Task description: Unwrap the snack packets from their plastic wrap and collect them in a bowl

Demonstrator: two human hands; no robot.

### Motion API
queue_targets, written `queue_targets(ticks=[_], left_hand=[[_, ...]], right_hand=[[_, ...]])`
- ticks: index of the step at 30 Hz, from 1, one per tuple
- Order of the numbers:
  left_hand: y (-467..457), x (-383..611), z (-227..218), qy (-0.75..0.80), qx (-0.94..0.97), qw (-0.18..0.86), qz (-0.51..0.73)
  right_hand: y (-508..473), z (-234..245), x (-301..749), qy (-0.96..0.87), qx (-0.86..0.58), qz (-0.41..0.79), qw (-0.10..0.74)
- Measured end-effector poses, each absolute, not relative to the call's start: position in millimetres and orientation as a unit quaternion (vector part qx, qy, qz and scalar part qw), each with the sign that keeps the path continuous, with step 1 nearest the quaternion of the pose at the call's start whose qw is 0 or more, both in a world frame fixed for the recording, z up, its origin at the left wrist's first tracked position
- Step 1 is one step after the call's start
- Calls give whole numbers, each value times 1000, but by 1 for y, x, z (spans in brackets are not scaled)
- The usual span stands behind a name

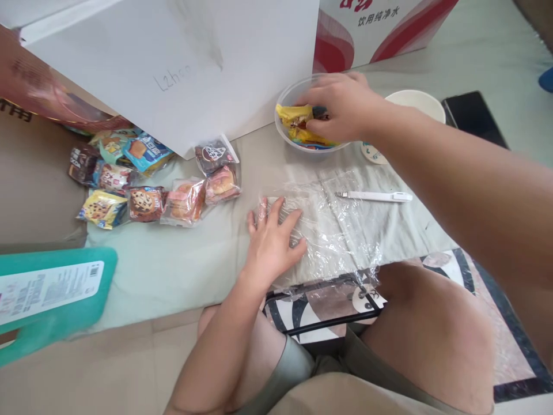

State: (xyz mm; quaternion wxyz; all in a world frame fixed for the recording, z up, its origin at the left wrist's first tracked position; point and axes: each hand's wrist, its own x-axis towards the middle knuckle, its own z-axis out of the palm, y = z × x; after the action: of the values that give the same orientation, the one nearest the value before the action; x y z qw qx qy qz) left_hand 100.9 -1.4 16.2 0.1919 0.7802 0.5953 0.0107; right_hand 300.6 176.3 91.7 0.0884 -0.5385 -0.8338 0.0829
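Beside the left hand (273,242), eight snack packets (151,178)

Plastic film (341,230): clear, crinkled sheet, lay spread flat on the pale cloth; near edge hung over the cloth's front; left hand (272,242) pressed flat on its left part.
Clear bowl (285,101): round, transparent, stood upright just beyond the film.
Yellow snack packet (294,115): sealed wrapper, lay inside the bowl among other packets; right hand (341,106) closed its fingers over it.
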Motion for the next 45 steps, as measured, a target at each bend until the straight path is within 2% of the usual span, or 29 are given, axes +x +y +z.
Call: queue_targets(ticks=[5, 7, 13, 20, 22, 27, 31, 34, 40, 42, 45], left_hand=[[0, 98, 18, 587, 782, 208, 18], [0, 96, 20, 581, 786, 212, 23], [-2, 86, 15, 553, 804, 206, 76], [-1, 66, 0, 505, 835, 154, 156], [2, 60, -4, 507, 831, 129, 187], [12, 48, -20, 530, 791, 91, 292], [20, 48, -36, 558, 707, 137, 413], [26, 52, -47, 577, 655, 205, 443], [33, 52, -50, 595, 615, 258, 448], [33, 51, -45, 592, 618, 248, 453], [32, 49, -39, 584, 630, 220, 462]], right_hand=[[93, 89, 324, -740, -581, 99, 324], [58, 66, 335, -690, -620, 106, 357], [26, -7, 352, -640, -700, 101, 300], [45, -11, 347, -678, -659, 98, 311], [48, -7, 347, -660, -654, 114, 351], [44, 7, 348, -539, -632, 166, 532], [31, 27, 344, -540, -543, 202, 611], [21, 41, 339, -545, -483, 191, 659], [14, 31, 350, -552, -547, 171, 606], [13, 22, 367, -568, -581, 167, 558], [10, 20, 391, -637, -603, 188, 441]])
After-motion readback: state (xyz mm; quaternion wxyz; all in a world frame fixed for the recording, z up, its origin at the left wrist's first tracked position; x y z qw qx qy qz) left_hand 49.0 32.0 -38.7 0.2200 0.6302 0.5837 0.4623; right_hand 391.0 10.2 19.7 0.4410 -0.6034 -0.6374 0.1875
